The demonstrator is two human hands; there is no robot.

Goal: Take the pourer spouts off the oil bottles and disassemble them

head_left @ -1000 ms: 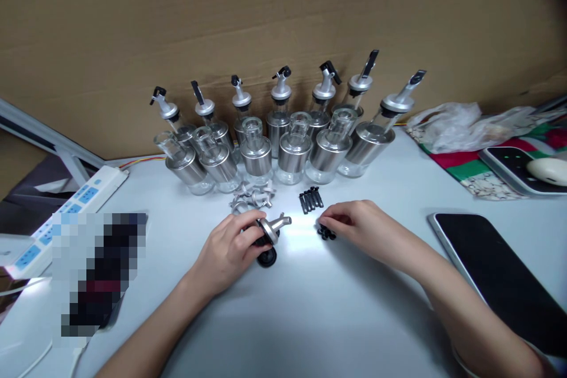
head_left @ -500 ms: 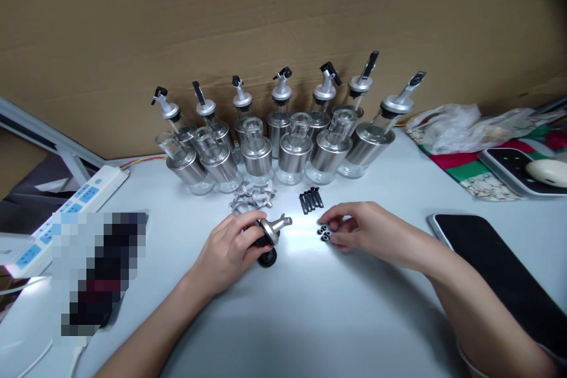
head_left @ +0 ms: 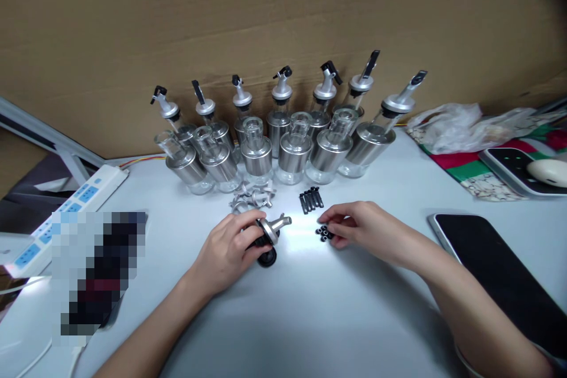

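My left hand [head_left: 237, 245] is closed round a metal pourer spout [head_left: 275, 229], tilted with its nozzle to the right. Below it, a round black stopper [head_left: 267, 257] lies on the table, partly covered. To the right, the fingers of my right hand [head_left: 354, 223] are bent and drawn together at a small group of black rings [head_left: 323, 234]. Whether one is pinched there is hidden. Just behind the rings lies a row of black flip levers [head_left: 311, 199]. Loose metal spout parts [head_left: 254, 196] are heaped behind my left hand.
Several open glass bottles [head_left: 257, 156] with metal sleeves stand in a row, with capped bottles [head_left: 281, 124] behind, against a cardboard wall [head_left: 266, 12]. A power strip [head_left: 73, 212] is at left. At right lie a dark flat device [head_left: 496, 271], a scale [head_left: 505, 165] and a plastic bag [head_left: 460, 127].
My right thumb and fingers have drawn closer together over the small black rings, which have shifted slightly. My left hand and the pourer spout are almost still.
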